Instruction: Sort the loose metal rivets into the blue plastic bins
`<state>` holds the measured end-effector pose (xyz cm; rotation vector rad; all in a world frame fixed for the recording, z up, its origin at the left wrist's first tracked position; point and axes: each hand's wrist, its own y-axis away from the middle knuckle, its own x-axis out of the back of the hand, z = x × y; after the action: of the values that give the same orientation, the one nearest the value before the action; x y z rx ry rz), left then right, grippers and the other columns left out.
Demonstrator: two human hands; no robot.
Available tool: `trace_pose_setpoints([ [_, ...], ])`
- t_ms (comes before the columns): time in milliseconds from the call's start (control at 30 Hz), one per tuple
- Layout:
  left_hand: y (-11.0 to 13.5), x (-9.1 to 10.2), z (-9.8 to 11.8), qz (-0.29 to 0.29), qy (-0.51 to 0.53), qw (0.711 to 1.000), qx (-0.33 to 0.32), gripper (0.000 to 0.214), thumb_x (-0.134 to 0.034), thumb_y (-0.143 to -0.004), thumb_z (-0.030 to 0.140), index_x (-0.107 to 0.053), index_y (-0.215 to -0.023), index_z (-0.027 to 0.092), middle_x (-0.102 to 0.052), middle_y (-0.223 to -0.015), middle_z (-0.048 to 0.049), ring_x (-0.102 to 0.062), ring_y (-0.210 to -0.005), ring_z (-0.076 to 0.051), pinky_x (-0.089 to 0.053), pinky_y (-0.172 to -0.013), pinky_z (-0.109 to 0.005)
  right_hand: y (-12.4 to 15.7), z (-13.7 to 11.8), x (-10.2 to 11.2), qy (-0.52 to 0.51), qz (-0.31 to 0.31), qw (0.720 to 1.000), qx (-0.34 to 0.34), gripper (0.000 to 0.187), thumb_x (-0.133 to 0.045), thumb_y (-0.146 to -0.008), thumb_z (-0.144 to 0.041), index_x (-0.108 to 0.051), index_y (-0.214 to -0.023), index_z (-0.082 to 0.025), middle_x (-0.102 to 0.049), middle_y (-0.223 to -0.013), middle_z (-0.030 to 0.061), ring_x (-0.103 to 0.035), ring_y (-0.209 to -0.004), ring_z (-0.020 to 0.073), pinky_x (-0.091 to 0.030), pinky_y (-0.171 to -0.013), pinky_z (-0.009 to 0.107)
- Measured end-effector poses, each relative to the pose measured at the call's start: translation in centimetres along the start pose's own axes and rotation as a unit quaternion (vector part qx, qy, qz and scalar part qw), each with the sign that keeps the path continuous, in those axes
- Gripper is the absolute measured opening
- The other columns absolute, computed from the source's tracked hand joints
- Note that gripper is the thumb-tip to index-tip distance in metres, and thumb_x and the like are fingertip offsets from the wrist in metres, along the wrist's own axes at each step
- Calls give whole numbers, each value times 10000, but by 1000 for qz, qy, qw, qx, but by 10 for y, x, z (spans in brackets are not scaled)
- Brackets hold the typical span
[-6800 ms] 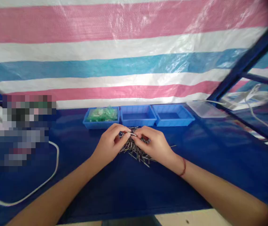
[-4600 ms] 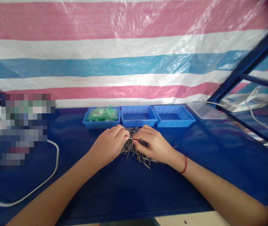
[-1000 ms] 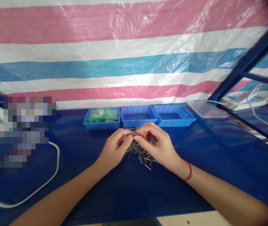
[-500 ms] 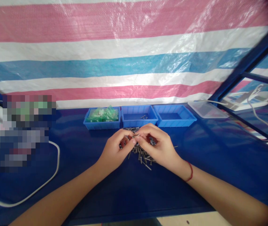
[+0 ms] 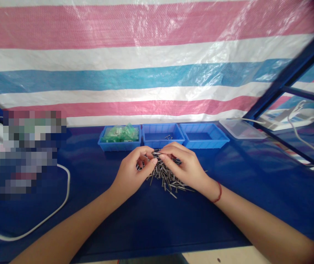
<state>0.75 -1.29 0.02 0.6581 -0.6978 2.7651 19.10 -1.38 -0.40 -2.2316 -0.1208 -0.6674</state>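
A heap of thin grey metal pins [image 5: 165, 178] lies on the blue table [image 5: 145, 216]. My left hand [image 5: 133, 172] and my right hand [image 5: 184, 165] meet over the heap's far side, fingertips curled and pinched together on a small pin between them. Behind them stand three blue trays in a row: the left tray [image 5: 119, 137] is full of green parts, the middle tray [image 5: 162, 135] holds a few pins, the right tray [image 5: 203, 135] looks bare.
A white cable [image 5: 39, 220] loops across the table at the left beside a blurred-out block. A clear plastic lid [image 5: 241, 128] lies at the back right, by a dark blue frame bar [image 5: 286, 73]. A striped tarpaulin hangs behind.
Both hands have moved slightly down and away onto the heap, still pinched together. Since the earliest frames a few pins have appeared in the middle tray.
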Motion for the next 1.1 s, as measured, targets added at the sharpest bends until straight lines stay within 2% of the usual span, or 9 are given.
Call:
trace_pose_setpoints([
  [100, 0, 0, -3, -10, -20, 1000, -1, 249, -541, -867, 249, -534, -1108, 186, -629, -904, -20, -561, -667, -96, -438, -632, -220, -3, 16, 6, 76, 47, 996, -10, 156, -500, -919, -260, -643, -917, -196, -657, -863, 59, -594, -825, 183, -467, -755, 337],
  [200, -2, 1, -7, -44, -75, 996, -30, 247, -505, -888, 252, -541, -1126, 194, -634, -897, -20, -567, -695, -108, -437, -640, -226, -6, 38, 14, 190, 92, 977, -33, 203, -498, -922, -313, -659, -913, -190, -669, -869, 71, -589, -826, 210, -431, -772, 368],
  [300, -4, 4, -10, -98, -158, 979, -78, 176, -476, -894, 233, -594, -1019, 200, -639, -862, -20, -574, -741, -134, -422, -683, -252, -8, 54, 21, 279, 85, 955, -55, 284, -499, -913, -401, -677, -881, -182, -662, -827, 81, -576, -811, 229, -401, -753, 370],
  [367, -5, 5, -11, -131, -210, 963, -109, 141, -467, -886, 206, -607, -900, 191, -639, -841, -18, -569, -761, -146, -394, -701, -270, -7, 57, 22, 295, 74, 951, -58, 319, -494, -911, -431, -678, -843, -179, -653, -788, 76, -566, -782, 221, -391, -732, 356],
  [433, -5, 6, -12, -155, -248, 948, -130, 124, -477, -868, 184, -591, -820, 181, -632, -822, -13, -558, -763, -149, -366, -699, -278, -6, 53, 20, 283, 62, 956, -53, 318, -486, -918, -417, -670, -810, -181, -647, -762, 64, -556, -758, 208, -385, -729, 349],
  [533, -4, 6, -13, -178, -286, 931, -142, 76, -524, -840, 201, -585, -799, 183, -617, -809, -8, -538, -760, -155, -339, -685, -286, -3, 41, 13, 246, 39, 967, -46, 271, -494, -919, -363, -651, -783, -189, -643, -760, 50, -551, -757, 198, -385, -746, 353],
  [700, -3, 7, -12, -193, -317, 914, -167, 152, -590, -831, 339, -608, -895, 202, -610, -895, -22, -520, -829, -179, -320, -722, -306, 1, 23, 1, 181, -1, 983, -41, 225, -498, -912, -289, -625, -754, -193, -632, -757, 41, -549, -766, 192, -398, -749, 359],
  [833, -1, 5, -12, -225, -335, 891, -207, 154, -536, -891, 349, -629, -951, 243, -592, -927, -23, -501, -858, -176, -295, -720, -311, 3, 17, -5, 137, -26, 989, -52, 244, -487, -910, -250, -600, -702, -193, -624, -709, 29, -547, -710, 172, -405, -734, 350],
  [1100, 2, -3, -13, -236, -375, 871, -214, 191, -477, -936, 342, -630, -1030, 275, -590, -934, -21, -494, -874, -178, -271, -711, -328, 3, 15, -9, 93, -13, 993, -74, 243, -514, -891, -209, -580, -658, -190, -626, -679, 16, -556, -680, 159, -403, -713, 327],
])
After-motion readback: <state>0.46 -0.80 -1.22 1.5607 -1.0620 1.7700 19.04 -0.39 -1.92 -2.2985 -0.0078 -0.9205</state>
